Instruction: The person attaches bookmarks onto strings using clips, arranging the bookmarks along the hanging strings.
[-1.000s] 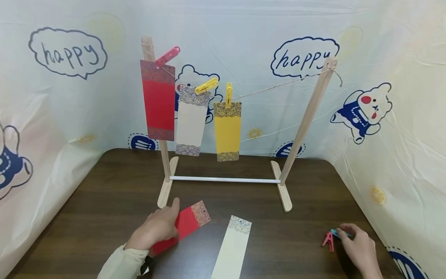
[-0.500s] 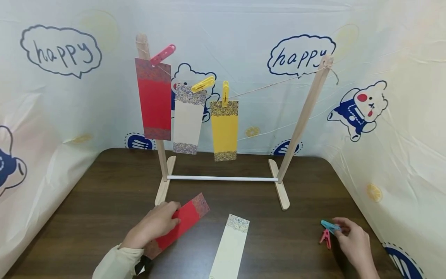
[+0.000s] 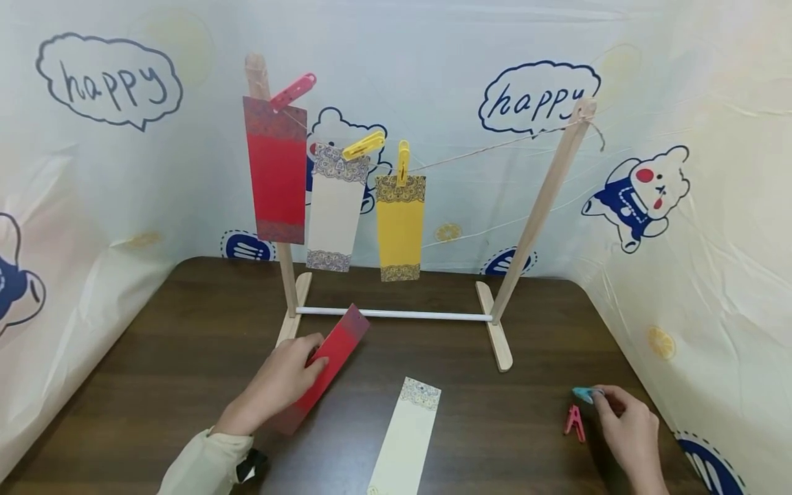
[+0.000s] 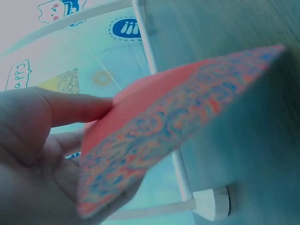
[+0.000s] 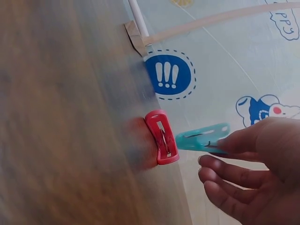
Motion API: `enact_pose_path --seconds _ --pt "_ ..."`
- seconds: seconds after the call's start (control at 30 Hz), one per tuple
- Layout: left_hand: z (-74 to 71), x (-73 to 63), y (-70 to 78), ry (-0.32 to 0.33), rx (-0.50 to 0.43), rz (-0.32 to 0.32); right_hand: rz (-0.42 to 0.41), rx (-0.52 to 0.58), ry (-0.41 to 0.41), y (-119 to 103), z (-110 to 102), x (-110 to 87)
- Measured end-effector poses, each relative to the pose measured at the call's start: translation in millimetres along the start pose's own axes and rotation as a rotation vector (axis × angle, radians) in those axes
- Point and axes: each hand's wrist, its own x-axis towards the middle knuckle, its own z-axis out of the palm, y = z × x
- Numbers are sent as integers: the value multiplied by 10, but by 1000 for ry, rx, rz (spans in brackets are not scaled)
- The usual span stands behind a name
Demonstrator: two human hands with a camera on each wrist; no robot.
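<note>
My left hand [image 3: 281, 377] grips a red card [image 3: 331, 361] with patterned ends between thumb and fingers; the card is tilted, its far end raised. In the left wrist view the thumb lies across the face of the red card [image 4: 140, 110]. At the right, my right hand [image 3: 631, 426] pinches a light blue clothespin [image 3: 584, 394]. A pink clothespin [image 3: 574, 423] stands on the table just below it. The right wrist view has the blue clothespin [image 5: 204, 137] between thumb and index finger, close beside the pink clothespin [image 5: 162, 137].
A cream card [image 3: 405, 436] lies at the table's front middle. Behind it stands a wooden rack [image 3: 544, 206] with a string. On the string hang a red card [image 3: 276, 172], a white card [image 3: 337, 213] and a yellow card [image 3: 400, 230], held by clothespins.
My left hand has lifted the red card off the table and tilted its far end up. My right hand has raised the blue clothespin off beside the pink one.
</note>
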Motion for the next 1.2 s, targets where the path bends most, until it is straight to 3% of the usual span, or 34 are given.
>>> enact_pose_path --seconds 0.43,0.67,0.77,1.0,1.1,1.2 --pt "20 20 9 85 -82 50 73 129 22 -104 42 13" --pt "41 28 30 93 -128 51 61 173 -33 -117 83 6" --pt "50 30 38 79 -146 40 82 338 -81 -112 92 8" --pt "78 48 46 71 -153 55 175 888 -139 -124 73 -9" --pt "100 54 48 74 -156 73 185 1022 -178 -117 48 -15" --pt "118 49 53 76 -151 85 142 1153 -262 -102 30 -12"
